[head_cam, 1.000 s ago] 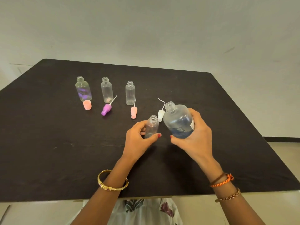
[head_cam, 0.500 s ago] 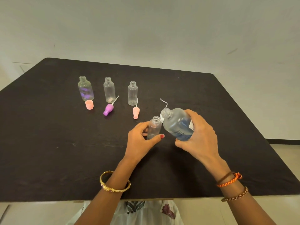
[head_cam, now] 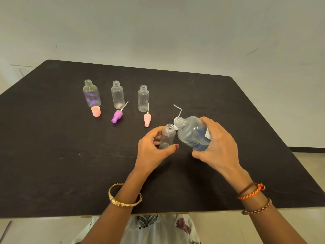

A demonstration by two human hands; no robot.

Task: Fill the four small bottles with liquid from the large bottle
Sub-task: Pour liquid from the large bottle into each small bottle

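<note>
Near the middle of the black table (head_cam: 52, 155), the left hand (head_cam: 151, 150) curls round an upright small bottle (head_cam: 167, 136) while the right hand (head_cam: 218, 147) grips the large bottle (head_cam: 191, 132), tilted with its open neck just beside the small bottle's mouth.

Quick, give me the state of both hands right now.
Left hand: closed around the small bottle, holding it upright on the table.
Right hand: closed around the large bottle, tilted toward the small one's mouth.
</note>
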